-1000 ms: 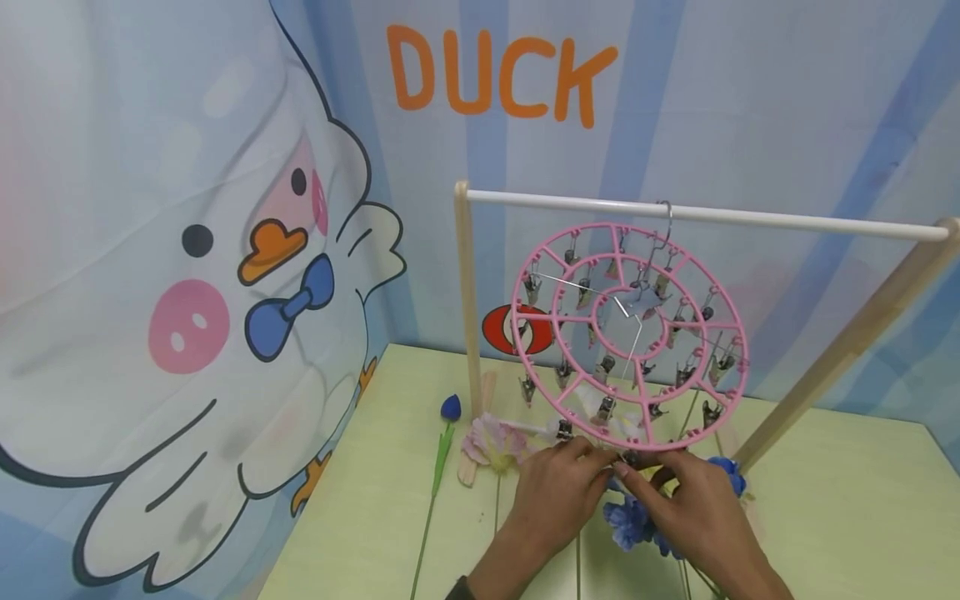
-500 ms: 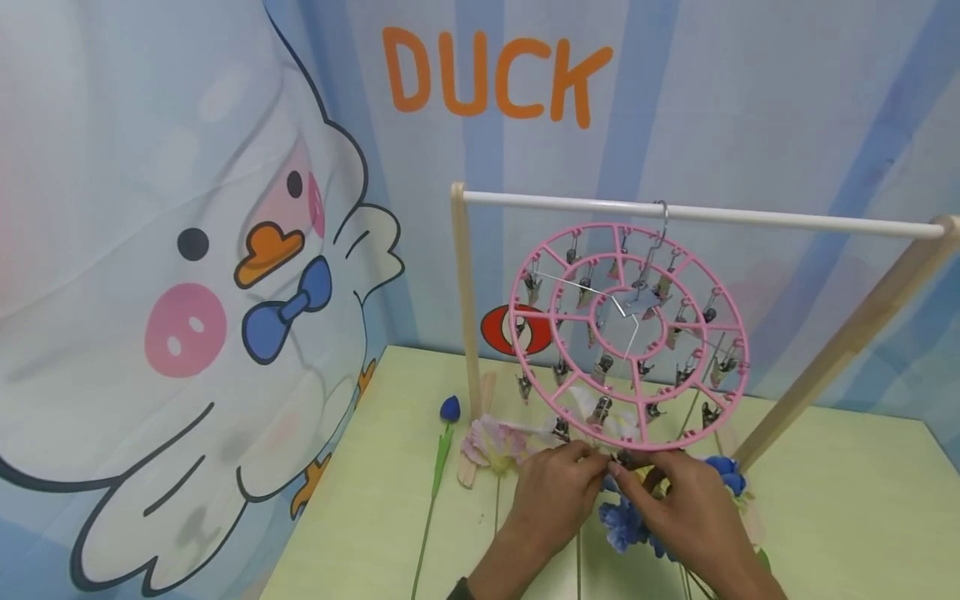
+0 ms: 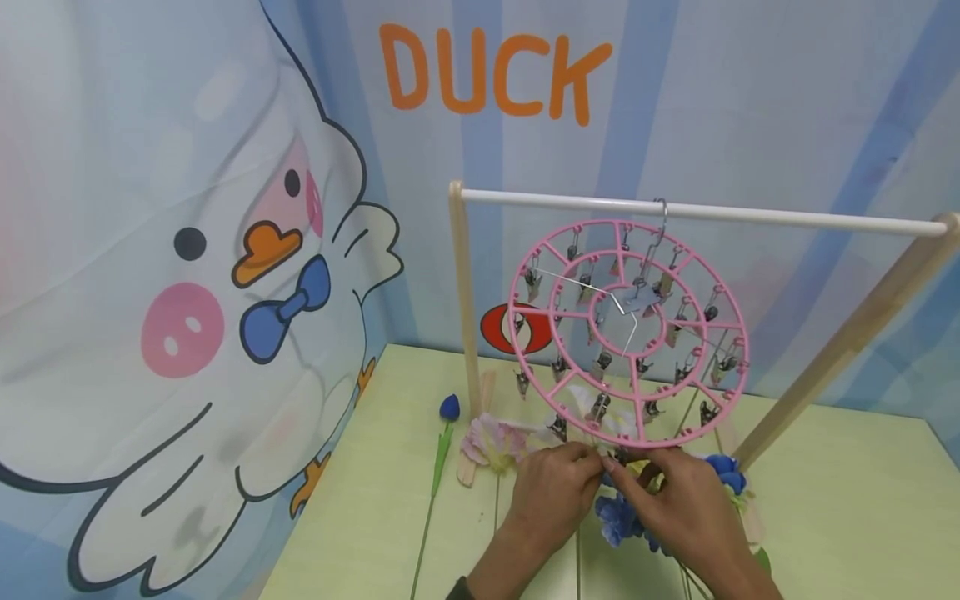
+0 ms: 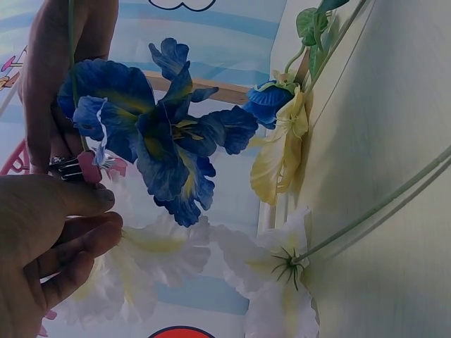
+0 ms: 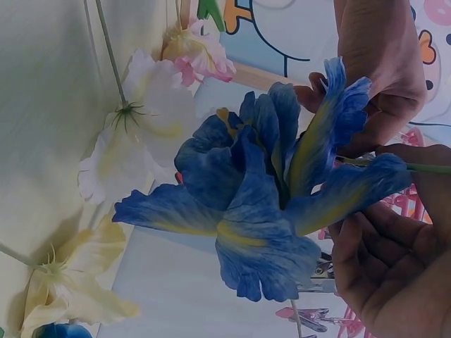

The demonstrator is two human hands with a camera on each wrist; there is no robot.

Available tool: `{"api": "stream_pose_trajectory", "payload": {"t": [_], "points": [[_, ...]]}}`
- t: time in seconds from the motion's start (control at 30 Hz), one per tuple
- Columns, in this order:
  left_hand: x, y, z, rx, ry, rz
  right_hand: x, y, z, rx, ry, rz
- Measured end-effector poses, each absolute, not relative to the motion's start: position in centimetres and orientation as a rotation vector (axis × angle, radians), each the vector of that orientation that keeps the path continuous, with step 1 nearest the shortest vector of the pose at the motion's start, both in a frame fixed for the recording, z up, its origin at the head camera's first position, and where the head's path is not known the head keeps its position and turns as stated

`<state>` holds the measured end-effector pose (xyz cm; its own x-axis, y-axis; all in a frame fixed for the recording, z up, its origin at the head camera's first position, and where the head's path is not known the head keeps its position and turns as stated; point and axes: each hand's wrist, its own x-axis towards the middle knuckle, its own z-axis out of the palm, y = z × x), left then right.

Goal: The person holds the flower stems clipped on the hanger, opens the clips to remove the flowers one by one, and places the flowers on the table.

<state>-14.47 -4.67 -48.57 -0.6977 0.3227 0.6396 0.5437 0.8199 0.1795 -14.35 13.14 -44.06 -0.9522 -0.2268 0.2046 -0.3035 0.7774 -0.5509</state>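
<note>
Both hands meet at the lower front edge of a pink round clip hanger (image 3: 517, 314). My left hand (image 3: 555, 492) pinches a small metal clip (image 4: 68, 169) with pink tips. An artificial blue iris (image 4: 165, 130) hangs head down just below that clip, its petals edged by yellow streaks. My right hand (image 3: 686, 500) curls its thumb and fingers round the iris at its stem (image 5: 433, 168), close against the clip. The exact contact of the fingertips is partly hidden. In the left wrist view the stem reaches the clip's pink tips.
The hanger hooks onto a white rod (image 3: 795, 220) between wooden posts (image 3: 467, 300). Around its foot lie a pink flower (image 3: 493, 442), a white flower (image 5: 151, 120), a yellow flower (image 5: 70, 282) and a blue rose (image 3: 726, 471). A blue tulip (image 3: 449, 407) lies left on the pale green table (image 3: 847, 500).
Both hands stay at the same clip and their fingertips shift slightly left. The blue iris moves a little left and up with them; the hanger barely moves.
</note>
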Motion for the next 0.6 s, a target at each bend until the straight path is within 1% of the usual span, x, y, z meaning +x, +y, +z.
{"api": "stream_pose_trajectory", "payload": {"t": [0.27,0.6], "points": [[-14.5,-4.7,-48.7,-0.634,-2.393,-0.484,-14.3,13.0,-44.1,0.421,-2.802,0.919],[-14.4,-5.0,-48.7,-0.649,-2.388,-0.502,-14.2,13.0,-45.2,0.662,-2.506,0.862]]}}
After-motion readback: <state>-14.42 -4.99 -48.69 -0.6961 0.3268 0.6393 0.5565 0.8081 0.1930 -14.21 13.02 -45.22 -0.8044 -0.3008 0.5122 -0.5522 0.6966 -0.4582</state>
